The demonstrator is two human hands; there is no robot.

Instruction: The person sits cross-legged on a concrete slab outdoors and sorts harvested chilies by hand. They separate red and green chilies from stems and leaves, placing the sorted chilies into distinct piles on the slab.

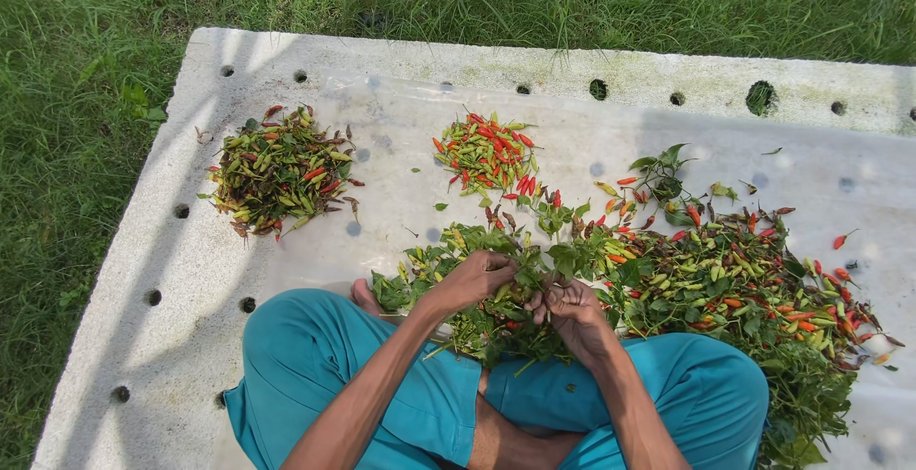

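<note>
Hands are close together, left hand (474,277) and right hand (569,303) both pinched on a leafy green chilli sprig (528,274) over the lap, so plucked pods could easily drop into that unsorted leafy green-and-red chilli heap (735,284).

Quick tally: three chili heaps on one white perforated slab (191,270) — dark mixed heap (281,172), small red-green heap (489,155), big leafy heap (725,284). Two hands: left hand (474,277), right hand (571,303). Single peppers too many to count.
</note>
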